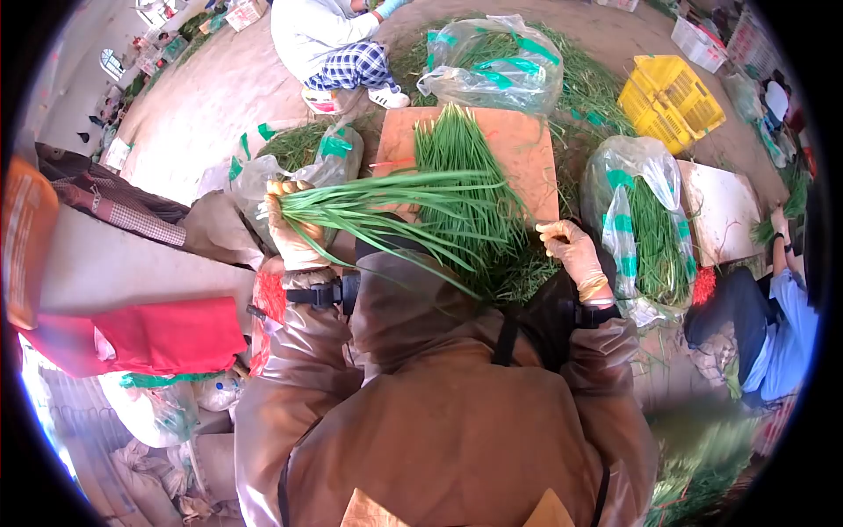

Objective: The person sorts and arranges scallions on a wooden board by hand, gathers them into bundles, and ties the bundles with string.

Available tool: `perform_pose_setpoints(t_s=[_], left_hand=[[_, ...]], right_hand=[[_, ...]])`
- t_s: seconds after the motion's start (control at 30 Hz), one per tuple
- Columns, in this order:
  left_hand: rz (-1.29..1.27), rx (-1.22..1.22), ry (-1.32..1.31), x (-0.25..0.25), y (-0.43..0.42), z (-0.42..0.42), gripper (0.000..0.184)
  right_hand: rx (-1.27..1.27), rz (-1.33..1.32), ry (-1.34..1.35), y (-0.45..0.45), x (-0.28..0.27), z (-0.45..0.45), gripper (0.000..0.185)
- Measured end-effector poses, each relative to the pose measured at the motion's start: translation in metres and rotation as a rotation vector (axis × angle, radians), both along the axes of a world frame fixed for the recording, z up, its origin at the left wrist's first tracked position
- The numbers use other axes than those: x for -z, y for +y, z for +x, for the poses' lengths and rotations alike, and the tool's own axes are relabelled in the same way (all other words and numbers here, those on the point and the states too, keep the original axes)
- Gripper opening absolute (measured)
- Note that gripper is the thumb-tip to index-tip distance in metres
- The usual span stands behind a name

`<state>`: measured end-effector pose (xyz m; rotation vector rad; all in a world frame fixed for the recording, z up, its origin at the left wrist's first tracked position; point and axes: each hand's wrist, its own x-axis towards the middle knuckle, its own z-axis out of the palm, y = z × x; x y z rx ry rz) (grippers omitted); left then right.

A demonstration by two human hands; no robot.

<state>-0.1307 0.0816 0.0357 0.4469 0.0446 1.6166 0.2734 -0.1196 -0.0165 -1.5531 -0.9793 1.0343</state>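
Observation:
My left hand, in a pale glove, is closed around the stem end of a bunch of garlic chives. Its long green leaves fan out to the right, across a larger pile of chives. That pile lies on an orange-brown board in front of me, pale stem ends pointing away and leaf tips hanging over the near edge. Beside the board's near right corner is my right hand, also gloved, with its fingers curled together. Whatever may be between those fingertips is too small to make out.
Clear plastic bags with green tape and chives stand at the left, back and right. A yellow crate is at the back right. People sit nearby, one in white, another in blue.

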Motion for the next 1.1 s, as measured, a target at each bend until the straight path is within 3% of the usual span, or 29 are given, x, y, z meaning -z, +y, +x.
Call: perform_pose_setpoints(t_s=[0.03,0.1,0.17,0.23,0.3,0.43,0.5,0.57,0.63,0.67,0.7,0.77,0.83,0.87,0.9,0.93,1.0,1.03,1.1], left_hand=[[0.024,0.025,-0.02,-0.003,0.001,0.002,0.02],[0.089,0.031,0.02,-0.003,0.003,0.004,0.02],[-0.113,-0.055,0.008,-0.006,-0.001,0.007,0.019],[-0.062,-0.018,0.046,-0.001,0.003,0.001,0.019],[0.089,0.09,0.002,0.001,0.007,-0.004,0.021],[-0.075,-0.118,0.092,0.002,0.005,-0.012,0.018],[-0.063,-0.114,0.108,0.004,0.005,-0.013,0.018],[-0.047,-0.108,0.116,0.003,0.004,-0.01,0.019],[0.026,-0.025,0.122,-0.003,-0.002,0.0,0.021],[0.171,0.124,0.184,-0.006,-0.002,0.006,0.021],[0.065,-0.054,0.276,-0.033,-0.027,0.035,0.022],[0.122,-0.007,0.593,-0.061,-0.064,0.063,0.024],[0.468,0.023,0.985,-0.081,-0.098,0.092,0.027],[0.708,0.046,0.892,-0.083,-0.107,0.119,0.031],[1.065,-0.06,1.107,-0.077,-0.102,0.132,0.031],[1.206,0.033,1.129,-0.073,-0.111,0.147,0.026],[1.309,-0.179,1.372,-0.05,-0.142,0.167,0.025],[1.274,0.094,1.34,-0.049,-0.15,0.173,0.025],[0.909,0.599,0.876,-0.032,-0.157,0.18,0.026]], right_hand=[[0.025,0.093,-0.009,0.002,0.0,-0.002,0.013],[0.0,-0.027,0.056,-0.002,-0.008,0.004,0.012],[-0.034,-0.129,0.125,-0.004,-0.006,0.005,0.013],[-0.031,-0.162,0.13,-0.004,0.01,0.001,0.013],[0.119,0.157,-0.173,-0.005,0.025,-0.002,0.013],[0.048,-0.108,0.178,-0.018,0.006,0.015,0.017],[0.05,-0.085,0.16,-0.018,0.013,0.007,0.019],[-0.048,0.124,-0.239,-0.016,0.032,0.003,0.018],[-0.054,0.073,-0.2,-0.012,0.033,-0.001,0.021],[0.0,0.056,-0.02,-0.011,0.033,-0.002,0.023],[0.049,0.033,0.162,-0.01,0.034,-0.004,0.025],[0.017,-0.039,0.153,-0.012,0.029,-0.002,0.025],[-0.025,-0.149,0.185,-0.012,0.033,0.0,0.024],[-0.027,-0.154,0.215,-0.012,0.035,-0.002,0.023],[-0.058,-0.164,0.186,-0.012,0.04,0.0,0.024],[-0.057,-0.117,0.126,-0.014,0.041,0.001,0.024],[-0.04,-0.033,-0.023,-0.019,0.051,0.006,0.026],[0.031,-0.087,0.123,-0.02,0.043,0.007,0.026],[0.101,-0.066,0.215,-0.025,0.019,0.007,0.026]])
